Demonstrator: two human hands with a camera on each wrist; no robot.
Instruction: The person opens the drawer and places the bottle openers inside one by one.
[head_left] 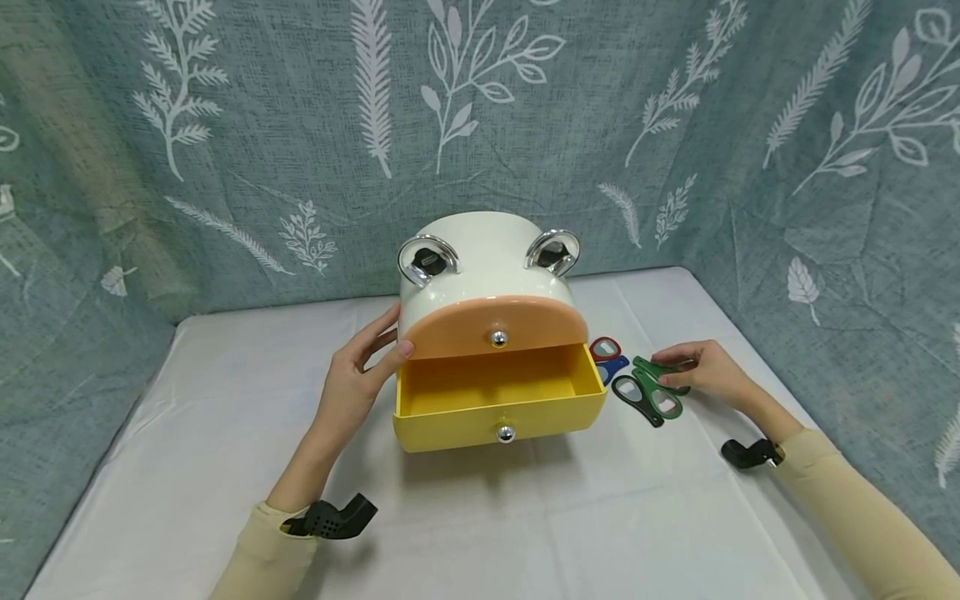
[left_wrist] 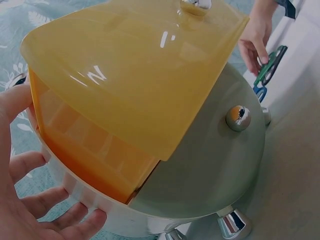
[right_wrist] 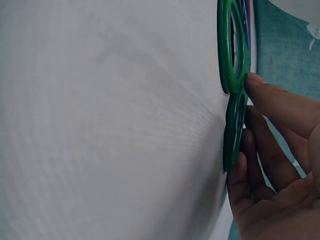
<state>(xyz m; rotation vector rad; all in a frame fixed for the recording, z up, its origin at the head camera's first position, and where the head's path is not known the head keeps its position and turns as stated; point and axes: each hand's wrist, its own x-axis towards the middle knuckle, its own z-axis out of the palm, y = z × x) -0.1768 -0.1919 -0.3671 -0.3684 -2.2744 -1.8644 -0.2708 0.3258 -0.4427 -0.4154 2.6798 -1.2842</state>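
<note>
A white frog-faced drawer cabinet (head_left: 480,250) stands on the table, its orange upper drawer (head_left: 450,327) closed and its yellow lower drawer (head_left: 498,425) pulled out, showing a bare inside. My left hand (head_left: 365,358) rests on the cabinet's left side, thumb at the front edge by the orange drawer, fingers spread along the side wall. Right of the cabinet, my right hand (head_left: 705,371) pinches a green bottle opener (right_wrist: 235,132) between thumb and fingers, close against the tabletop. Another green bottle opener (head_left: 666,403) and a black bottle opener (head_left: 637,400) lie beside it.
Next to the cabinet's right side lie a blue bottle opener (head_left: 611,367) and a red bottle opener (head_left: 604,348), partly hidden by the drawer. A white cloth (head_left: 247,417) covers the table. Green leaf-patterned curtains (head_left: 300,125) hang behind and at both sides.
</note>
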